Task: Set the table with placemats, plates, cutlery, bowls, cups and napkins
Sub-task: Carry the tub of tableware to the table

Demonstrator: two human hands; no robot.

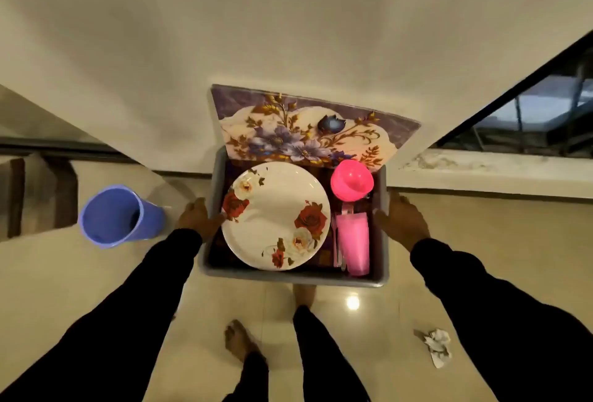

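I hold a grey tub (288, 277) in the air in front of me, above the floor. My left hand (197, 217) grips its left wall and my right hand (402, 222) grips its right wall. Inside lies a white plate (276, 218) with red roses. A floral placemat (308, 132) leans out over the far edge. On the right side sit a pink bowl (352, 181), a pink cup (353, 244) on its side and pink cutlery (336, 241), partly hidden.
A blue bin (118, 217) stands on the tiled floor to the left. A crumpled white paper (437, 345) lies on the floor at the lower right. A pale wall rises ahead, with a dark-framed glass pane (529, 113) at the right. My bare feet show below.
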